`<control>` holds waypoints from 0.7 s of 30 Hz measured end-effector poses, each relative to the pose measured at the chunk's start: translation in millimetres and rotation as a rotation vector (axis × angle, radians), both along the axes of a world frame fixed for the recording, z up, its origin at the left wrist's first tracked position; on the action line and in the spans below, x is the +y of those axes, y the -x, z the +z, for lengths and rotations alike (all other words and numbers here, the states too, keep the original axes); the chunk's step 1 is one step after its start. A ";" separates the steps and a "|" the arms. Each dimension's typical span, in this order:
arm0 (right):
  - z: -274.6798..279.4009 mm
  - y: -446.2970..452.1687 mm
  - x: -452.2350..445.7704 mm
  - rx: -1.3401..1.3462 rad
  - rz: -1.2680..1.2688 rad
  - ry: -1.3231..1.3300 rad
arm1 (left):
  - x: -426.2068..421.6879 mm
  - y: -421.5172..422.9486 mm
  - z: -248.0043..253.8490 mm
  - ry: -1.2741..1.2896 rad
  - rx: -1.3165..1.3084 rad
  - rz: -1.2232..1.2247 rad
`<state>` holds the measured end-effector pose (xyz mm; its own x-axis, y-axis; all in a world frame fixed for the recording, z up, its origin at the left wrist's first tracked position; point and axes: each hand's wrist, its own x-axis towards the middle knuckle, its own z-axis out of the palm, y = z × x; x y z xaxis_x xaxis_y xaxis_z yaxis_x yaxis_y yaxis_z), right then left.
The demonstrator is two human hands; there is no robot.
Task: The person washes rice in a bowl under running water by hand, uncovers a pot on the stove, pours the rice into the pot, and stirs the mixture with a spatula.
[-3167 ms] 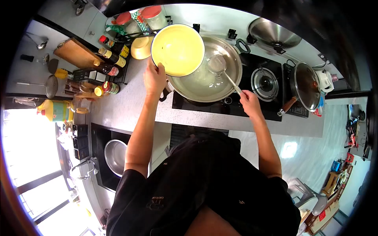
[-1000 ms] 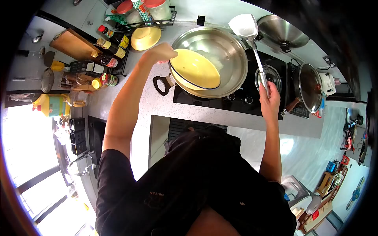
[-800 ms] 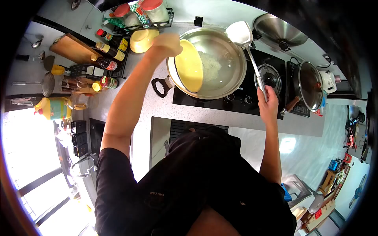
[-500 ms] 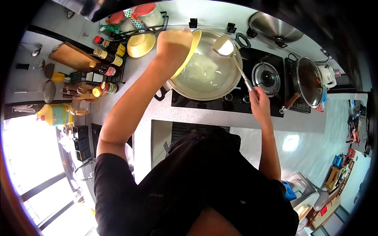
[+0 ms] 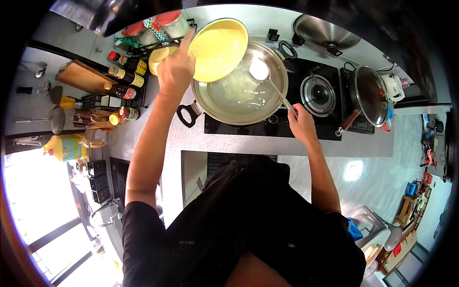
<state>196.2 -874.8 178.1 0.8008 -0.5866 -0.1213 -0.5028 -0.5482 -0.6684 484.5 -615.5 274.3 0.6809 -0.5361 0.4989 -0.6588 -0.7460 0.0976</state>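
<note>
My left hand [image 5: 175, 69] grips the left rim of a yellow bowl [image 5: 219, 50], holding it tilted over the far left side of a wide metal pan [image 5: 201, 105]. The bowl's inside faces me, wet-looking, with no food visible in it. Cloudy liquid with a pale, frothy mass [image 5: 237, 90] lies in the pan. In my right hand [image 5: 302, 123] is the handle of a ladle [image 5: 259, 70]; its bowl is over the pan's far right part, and whether it touches the liquid I cannot tell.
The pan stands on a black gas hob with a bare burner [image 5: 318, 94] to its right. Beyond are a lidded wok [image 5: 370, 95] and a leaning steel lid [image 5: 325, 36]. Sauce bottles [image 5: 125, 76] and another yellow bowl [image 5: 159, 58] stand at the left.
The yellow bowl has turned from edge-on to showing its inside, and my left hand has moved left and slightly nearer. The ladle has shifted a little left and away from me.
</note>
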 end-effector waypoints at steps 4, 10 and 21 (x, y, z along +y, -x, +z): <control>-38.6 -5.9 -9.6 -0.079 0.050 -0.262 | 31.4 -19.1 -58.9 0.289 0.206 0.048; -6.4 6.2 -9.2 -0.096 -0.095 -0.966 | 47.8 0.2 -81.5 0.668 0.817 0.202; 105.7 7.1 -3.8 -0.147 -0.039 -0.718 | 23.0 12.1 -111.1 0.635 0.856 0.199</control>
